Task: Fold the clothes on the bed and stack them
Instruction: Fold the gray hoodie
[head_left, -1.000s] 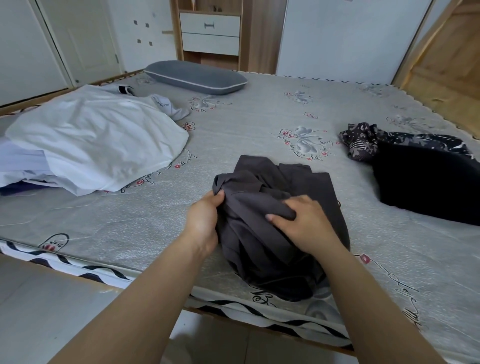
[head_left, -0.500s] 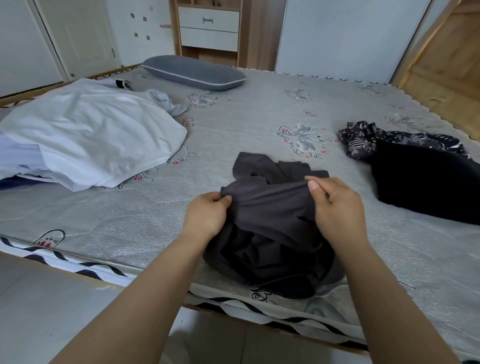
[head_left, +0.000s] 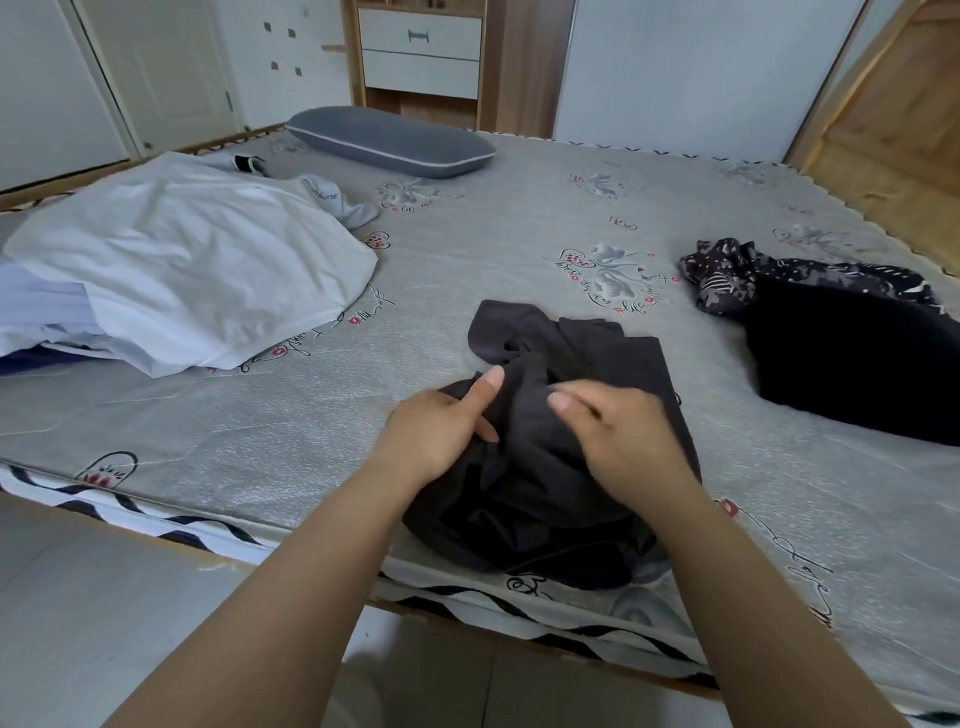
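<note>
Both hands are buried in the crumpled dark grey garment (head_left: 561, 447), which lies bunched at the near edge of the bed (head_left: 519, 218). The left hand (head_left: 441, 436) pinches a fold at its left side, and the right hand (head_left: 618, 447) grips cloth just beside it. Most of the fabric trails toward the right hand and beyond both, so I'd guess that hand leads the spreading.

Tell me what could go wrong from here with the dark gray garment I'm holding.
The dark gray garment is bunched at the near edge of the bed, partly overhanging; it could slide to the floor. Both the left hand and right hand grip crumpled folds, so a twisted fold may get locked in.
</note>
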